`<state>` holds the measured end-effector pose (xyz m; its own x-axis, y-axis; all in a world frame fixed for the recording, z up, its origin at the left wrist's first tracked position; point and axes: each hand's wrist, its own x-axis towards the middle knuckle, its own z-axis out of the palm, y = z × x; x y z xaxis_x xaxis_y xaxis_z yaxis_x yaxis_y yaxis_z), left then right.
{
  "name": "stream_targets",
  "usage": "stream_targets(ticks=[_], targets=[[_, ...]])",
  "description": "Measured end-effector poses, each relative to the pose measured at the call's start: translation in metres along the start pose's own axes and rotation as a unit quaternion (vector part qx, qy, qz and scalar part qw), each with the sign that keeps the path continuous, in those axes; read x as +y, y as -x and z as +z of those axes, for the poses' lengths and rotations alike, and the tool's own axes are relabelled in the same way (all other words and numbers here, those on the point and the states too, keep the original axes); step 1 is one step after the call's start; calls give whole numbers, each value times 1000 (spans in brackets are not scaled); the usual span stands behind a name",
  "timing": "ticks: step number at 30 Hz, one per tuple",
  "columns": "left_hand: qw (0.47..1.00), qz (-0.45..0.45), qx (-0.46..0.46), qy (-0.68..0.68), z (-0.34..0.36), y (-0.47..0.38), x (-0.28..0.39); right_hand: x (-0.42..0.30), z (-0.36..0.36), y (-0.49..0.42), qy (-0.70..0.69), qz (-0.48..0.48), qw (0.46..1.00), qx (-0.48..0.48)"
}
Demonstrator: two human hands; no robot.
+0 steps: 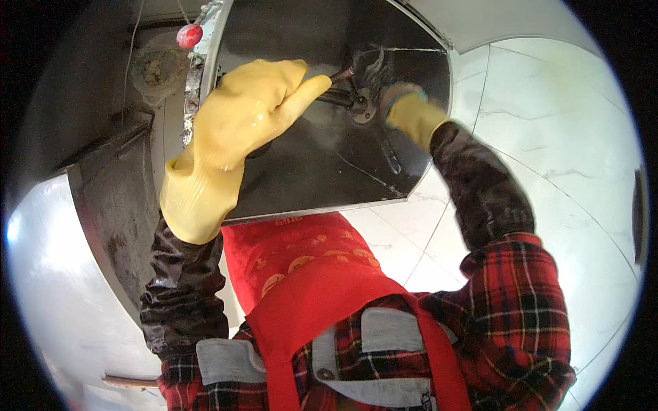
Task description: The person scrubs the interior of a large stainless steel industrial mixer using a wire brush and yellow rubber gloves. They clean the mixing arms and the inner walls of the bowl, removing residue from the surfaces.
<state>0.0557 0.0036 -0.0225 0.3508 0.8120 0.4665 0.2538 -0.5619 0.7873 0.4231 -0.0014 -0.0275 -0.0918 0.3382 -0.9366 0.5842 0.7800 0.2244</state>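
Note:
My left hand, in a yellow rubber glove, is bent over a dark metal panel with a pale metal rim. Its thumb lies beside dark, thin pipes that run to a round metal flange; whether the fingers grip them is hidden. On the flange's other side is my right hand, also gloved in yellow and blurred. A brownish patch with a teal edge shows at its fingers, too unclear to name. Wet, greyish streaks mark the panel near this hand.
A red ball hangs on a cord beside the panel's worn, dirty left edge. A translucent bag-like thing lies beyond it. Grimy metal sheeting and a shiny metal surface stand left. Pale marble-look tiles are at right.

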Motion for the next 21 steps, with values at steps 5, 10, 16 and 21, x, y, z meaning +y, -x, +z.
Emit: stream_targets(ticks=[5,10,16,21], targets=[[999,22,34,-9,5,2,-3,-95,25,11,-136,3,989,-52],[996,58,64,2,10,-2,-10,1,-8,39,36,-58,997,44],[990,79,102,-55,15,6,-15,-43,-24,32,-93,147,970,-170],[996,39,73,-17,16,3,-12,-64,0,41,-335,207,888,-236]])
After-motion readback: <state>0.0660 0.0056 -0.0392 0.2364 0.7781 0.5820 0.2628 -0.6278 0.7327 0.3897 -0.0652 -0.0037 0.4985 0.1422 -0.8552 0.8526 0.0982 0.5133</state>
